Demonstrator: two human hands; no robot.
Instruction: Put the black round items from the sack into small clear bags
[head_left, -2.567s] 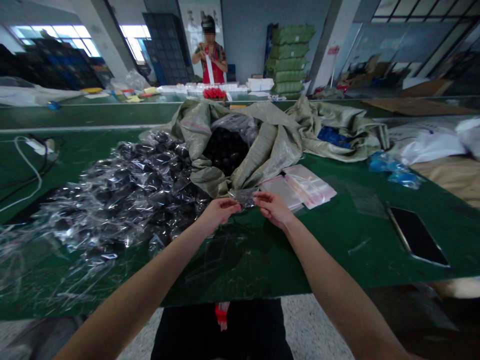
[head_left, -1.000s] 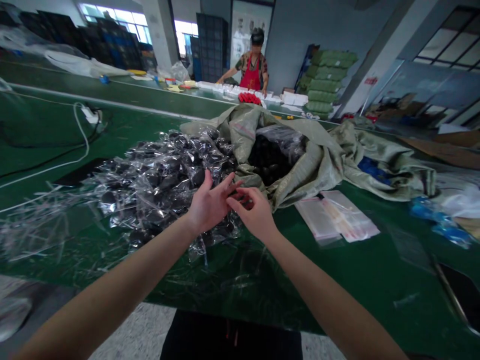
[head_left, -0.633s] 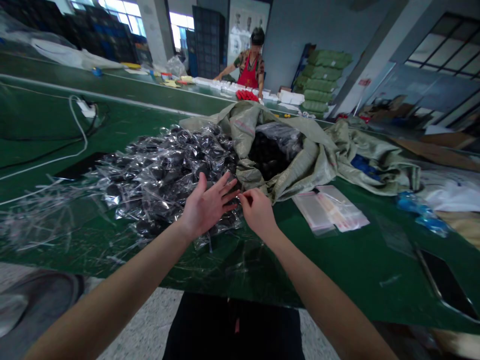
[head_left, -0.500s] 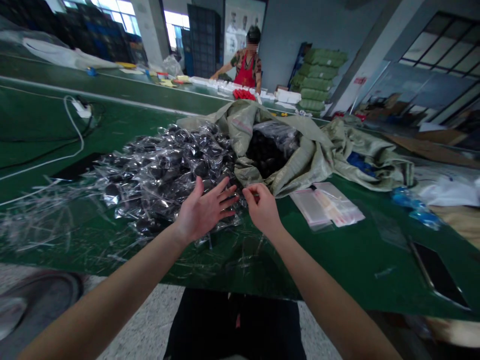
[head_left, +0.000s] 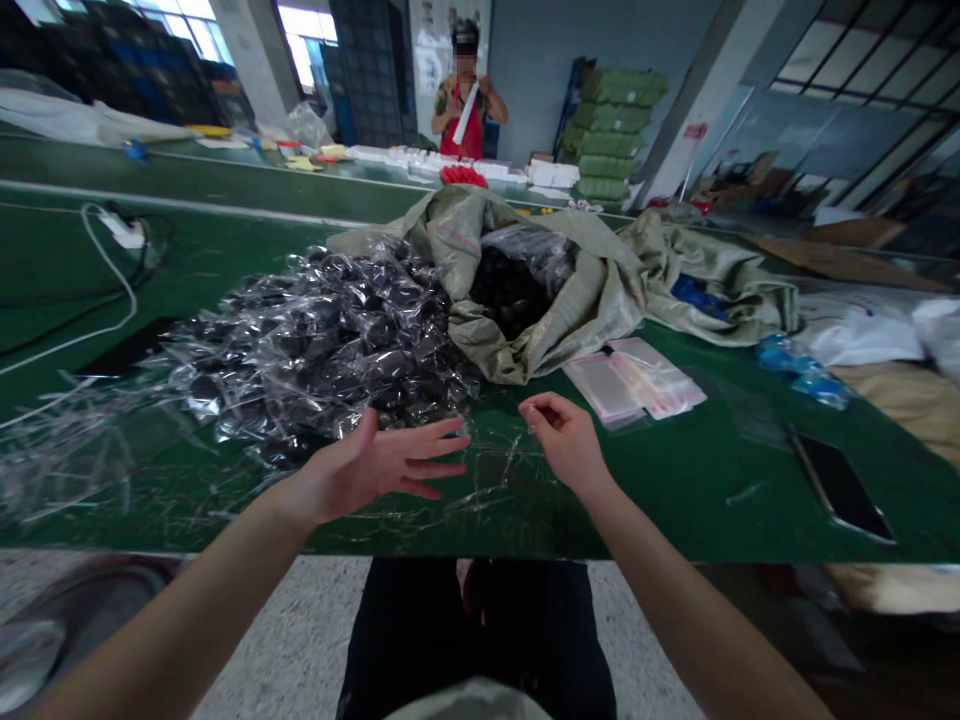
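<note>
My left hand (head_left: 386, 462) is open, its fingers spread and pointing right, just in front of a heap of dark rounded pieces in clear plastic bags (head_left: 322, 335). Thumb and fingers of my right hand (head_left: 562, 435) are pinched together over the green table (head_left: 660, 490). Whatever sits in that pinch is too small to make out. Thin clear plastic strips (head_left: 487, 490) lie on the table between and below my hands. Behind them an opened woven sack (head_left: 607, 290) shows more black pieces (head_left: 510, 290) inside. Flat clear plastic bags (head_left: 607, 385) lie to the right of my right hand.
A phone (head_left: 841, 485) rests near the table's right front edge. Loose plastic strips (head_left: 67, 450) are piled at the left, near a white cable (head_left: 112, 265) and a dark flat object (head_left: 124, 348). Across the table a person in a red apron (head_left: 461, 140) holds something white.
My hands have moved apart and nearer to me, the right one away from the heap. The view has shifted. The person opposite has raised something white.
</note>
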